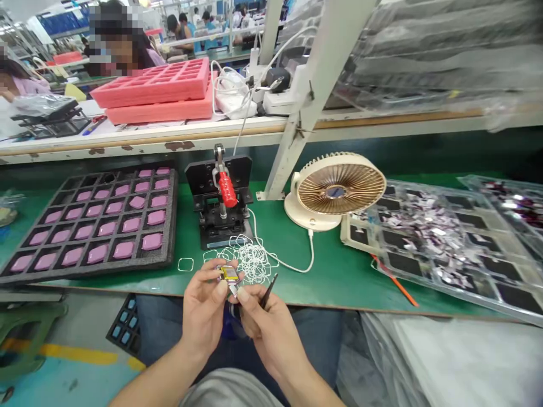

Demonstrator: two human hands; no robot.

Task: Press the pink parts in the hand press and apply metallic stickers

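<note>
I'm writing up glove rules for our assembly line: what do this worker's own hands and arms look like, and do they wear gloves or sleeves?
The left hand and right hand are bare, with no gloves, rings or watch in view. The left forearm and right forearm are bare too, with no sleeve showing. A grey garment shows below them.

Bench: green-topped workbench [335, 277] logged | left: black foam tray [171, 226] of pink pads laid on it | centre: black hand press [214, 234] set down, white wire loops [252, 260] heaped | right: cream desk fan [335, 183] stood, clear plastic tray [511, 314] laid, orange stick [394, 280] placed
</note>
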